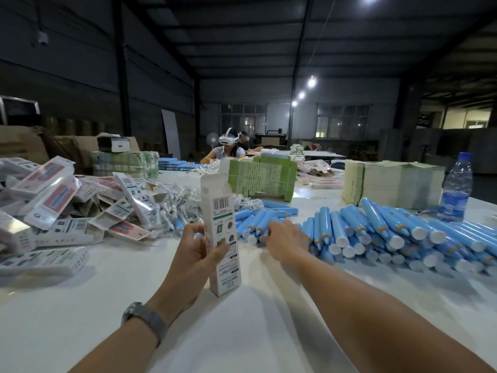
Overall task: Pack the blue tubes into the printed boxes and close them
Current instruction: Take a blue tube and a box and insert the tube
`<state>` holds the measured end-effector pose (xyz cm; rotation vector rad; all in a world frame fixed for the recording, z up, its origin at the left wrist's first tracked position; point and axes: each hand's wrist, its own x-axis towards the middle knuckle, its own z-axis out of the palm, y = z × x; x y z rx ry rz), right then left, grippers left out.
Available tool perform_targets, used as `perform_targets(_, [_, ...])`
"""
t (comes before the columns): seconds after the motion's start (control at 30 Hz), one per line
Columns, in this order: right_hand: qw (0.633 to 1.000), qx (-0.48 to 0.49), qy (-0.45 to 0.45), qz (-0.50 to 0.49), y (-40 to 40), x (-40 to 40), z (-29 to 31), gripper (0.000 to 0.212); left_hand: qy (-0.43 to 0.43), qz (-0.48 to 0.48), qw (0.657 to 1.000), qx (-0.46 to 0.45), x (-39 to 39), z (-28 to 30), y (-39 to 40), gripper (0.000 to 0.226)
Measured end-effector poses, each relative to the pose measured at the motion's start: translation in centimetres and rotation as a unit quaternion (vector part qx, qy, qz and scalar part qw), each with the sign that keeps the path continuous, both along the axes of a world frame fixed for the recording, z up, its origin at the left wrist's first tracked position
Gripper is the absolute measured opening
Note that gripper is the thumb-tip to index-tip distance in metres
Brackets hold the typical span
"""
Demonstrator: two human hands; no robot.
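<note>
White table [134,305]: left hand [192,254] fingers grip upright printed box [222,238] (flap open); right hand [286,242] fingers reach, uncurled, blue tubes [376,232].

Matt card box [221,232]; glossy plastic tubes [376,224]

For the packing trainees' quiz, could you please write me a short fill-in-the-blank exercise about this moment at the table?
1. The left hand holds the upright white printed cardboard box, whose top flap is ____.
2. The right hand reaches into the pile of blue plastic tubes with ____ caps.
3. The clear plastic water bottle has a ____ cap.

Missing words: open; white; blue
</note>
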<state>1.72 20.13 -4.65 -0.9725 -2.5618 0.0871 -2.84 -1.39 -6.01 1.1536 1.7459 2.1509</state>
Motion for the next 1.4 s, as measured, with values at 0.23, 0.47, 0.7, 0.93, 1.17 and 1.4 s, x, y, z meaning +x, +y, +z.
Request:
perform_targets(0.23, [0.806,-0.49,0.329,-0.043,-1.0,-0.4,3.7,0.028,0.038,0.016,0.999,0.001,-0.2,-0.3,-0.2,0.025])
perform_targets(0.47, [0.607,-0.651,0.414,0.191,-7.2,1.3,7.0,0.017,0.173,0.141,0.974,-0.035,-0.3,-0.9,-0.1,0.042])
perform_targets(0.7, [0.684,-0.449,0.508,0.27,-9.7,4.3,11.3,0.013,0.232,0.215,0.947,-0.058,-0.5,-1.1,-0.1,0.04])
perform_targets(0.93, [0.847,-0.195,0.386,0.309,-11.0,4.2,11.7,0.021,0.235,0.207,0.948,-0.058,0.2,-0.7,-0.4,0.028])
perform_targets(1.17, [0.855,-0.078,0.371,0.354,-10.8,4.2,12.6,0.093,0.228,0.219,0.945,-0.08,-0.3,-1.0,-0.4,0.033])
perform_targets(1.4, [0.879,-0.027,0.363,0.31,-10.9,3.7,13.0,0.017,0.231,0.229,0.941,-0.093,-0.1,-0.8,-0.4,0.033])
